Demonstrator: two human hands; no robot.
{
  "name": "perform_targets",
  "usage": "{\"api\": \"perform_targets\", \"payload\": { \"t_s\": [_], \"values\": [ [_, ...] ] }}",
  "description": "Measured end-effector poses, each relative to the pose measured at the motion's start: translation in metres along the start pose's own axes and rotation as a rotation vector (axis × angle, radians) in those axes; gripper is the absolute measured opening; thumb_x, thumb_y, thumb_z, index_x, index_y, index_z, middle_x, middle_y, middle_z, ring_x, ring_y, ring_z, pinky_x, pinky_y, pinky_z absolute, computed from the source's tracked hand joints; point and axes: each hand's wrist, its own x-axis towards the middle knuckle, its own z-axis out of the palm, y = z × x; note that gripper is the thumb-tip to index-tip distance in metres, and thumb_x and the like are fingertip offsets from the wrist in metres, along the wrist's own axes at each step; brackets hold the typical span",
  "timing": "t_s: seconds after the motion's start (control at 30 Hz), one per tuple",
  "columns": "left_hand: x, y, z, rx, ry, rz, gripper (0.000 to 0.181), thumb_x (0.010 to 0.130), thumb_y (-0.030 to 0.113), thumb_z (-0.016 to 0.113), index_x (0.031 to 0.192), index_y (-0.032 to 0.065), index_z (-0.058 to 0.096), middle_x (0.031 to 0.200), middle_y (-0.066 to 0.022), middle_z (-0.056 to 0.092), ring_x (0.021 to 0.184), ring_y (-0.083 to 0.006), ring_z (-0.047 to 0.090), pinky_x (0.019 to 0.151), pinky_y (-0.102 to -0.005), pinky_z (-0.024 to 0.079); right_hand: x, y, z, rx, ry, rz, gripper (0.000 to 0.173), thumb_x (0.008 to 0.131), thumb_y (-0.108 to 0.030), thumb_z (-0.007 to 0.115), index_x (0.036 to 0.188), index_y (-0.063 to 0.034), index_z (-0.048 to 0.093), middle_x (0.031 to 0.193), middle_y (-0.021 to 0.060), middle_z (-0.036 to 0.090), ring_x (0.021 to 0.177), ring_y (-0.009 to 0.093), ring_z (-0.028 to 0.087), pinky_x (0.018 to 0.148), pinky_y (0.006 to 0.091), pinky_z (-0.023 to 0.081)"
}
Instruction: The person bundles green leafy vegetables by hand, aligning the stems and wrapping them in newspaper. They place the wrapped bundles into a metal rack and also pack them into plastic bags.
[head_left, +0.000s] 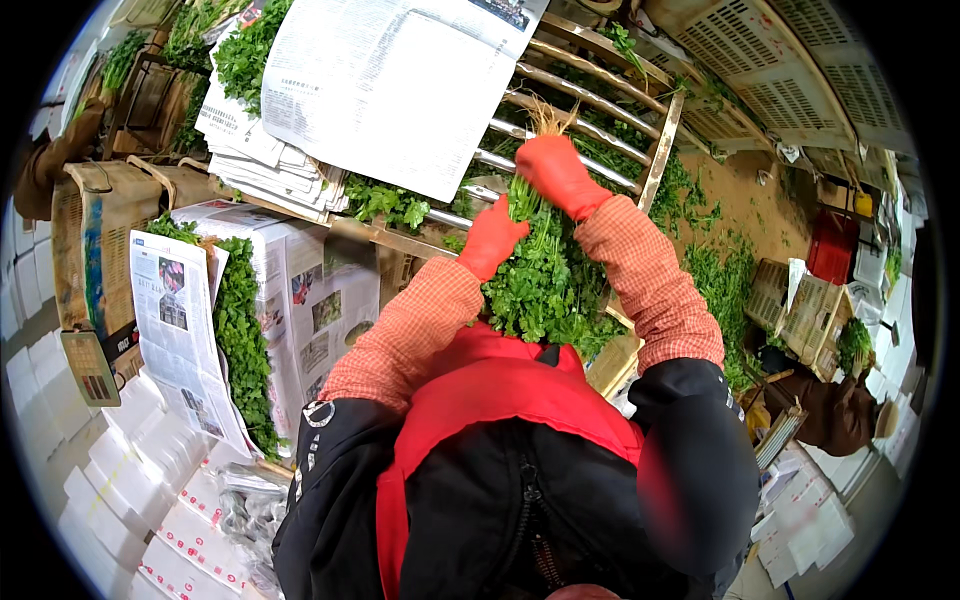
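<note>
A bunch of leafy green herbs (540, 277), likely coriander or celery, lies upside down before me, its pale roots (551, 116) pointing away and its leaves against my red apron (517, 382). My right hand (559, 172), in an orange-red rubber glove, is closed around the stems just below the roots. Lower down, on the left side of the stems, my left hand (495, 236) in a matching glove holds the bunch with curled fingers. Under and beyond the hands runs a rack of metal bars (592, 97). A large newspaper sheet (390, 97) lies over its left part.
Left stand a newspaper stack (255, 161), a newspaper-wrapped bundle of greens (244, 337) and white foam boxes (187, 525). Plastic crates (742, 60) line the upper right. Loose greens (712, 300) litter the right-hand floor. Another person in brown (836, 412) is at far right.
</note>
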Motion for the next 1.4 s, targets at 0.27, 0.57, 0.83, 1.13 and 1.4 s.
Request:
{"api": "perform_targets", "payload": {
  "t_s": [0.27, 0.57, 0.83, 1.13, 1.4],
  "values": [
    [-0.010, 0.009, 0.001, -0.044, 0.055, -0.032, 0.057, 0.076, 0.033, 0.065, 0.122, 0.0042, 0.048, 0.101, -0.0243, 0.062, 0.094, -0.0414, 0.058, 0.080, -0.0464, 0.047, -0.082, 0.097, -0.005, 0.805, 0.578, 0.718, 0.039, 0.089, -0.029, 0.058, 0.119, -0.0055, 0.058, 0.100, 0.0121, 0.066, 0.086, 0.019, 0.061, 0.078, 0.0301, 0.047],
    [-0.018, 0.021, -0.008, -0.004, 0.040, -0.014, 0.057, 0.078, 0.031, 0.063, 0.126, 0.0051, 0.045, 0.103, -0.0237, 0.062, 0.096, -0.0404, 0.058, 0.082, -0.0457, 0.046, -0.084, -0.002, -0.022, 0.417, 0.476, 0.200, 0.035, 0.077, -0.017, 0.065, 0.112, -0.0094, 0.063, 0.083, 0.0116, 0.063, 0.080, 0.030, 0.058, 0.076, 0.0391, 0.046],
    [-0.016, 0.012, 0.002, 0.054, 0.086, -0.045, 0.067, 0.077, 0.026, 0.064, 0.133, 0.0013, 0.038, 0.102, -0.0233, 0.062, 0.096, -0.0390, 0.058, 0.082, -0.0452, 0.046, 0.005, 0.034, -0.021, 0.135, 0.350, 0.227, 0.020, 0.078, -0.024, 0.057, 0.078, -0.0065, 0.067, 0.078, 0.0143, 0.065, 0.075, 0.032, 0.064, 0.072, 0.0409, 0.050],
    [-0.008, 0.007, -0.007, -0.203, -0.048, 0.051, 0.058, 0.085, 0.039, 0.059, 0.128, 0.0032, 0.046, 0.114, -0.0208, 0.060, 0.106, -0.0365, 0.057, 0.089, -0.0396, 0.044, -0.128, 0.065, 0.004, 0.618, -0.044, 0.662, 0.055, 0.088, -0.053, 0.050, 0.107, -0.0033, 0.063, 0.098, 0.0191, 0.066, 0.093, 0.034, 0.062, 0.081, 0.0396, 0.047],
    [-0.024, 0.056, -0.017, 0.004, -0.076, -0.145, 0.058, 0.082, 0.044, 0.062, 0.123, 0.0042, 0.051, 0.108, -0.0195, 0.063, 0.100, -0.0351, 0.060, 0.085, -0.0401, 0.047, -0.126, -0.020, 0.046, 0.811, 0.277, 0.562, 0.053, 0.090, -0.035, 0.054, 0.130, -0.0007, 0.046, 0.121, 0.0229, 0.056, 0.114, 0.034, 0.053, 0.096, 0.0371, 0.039]
  ]
}}
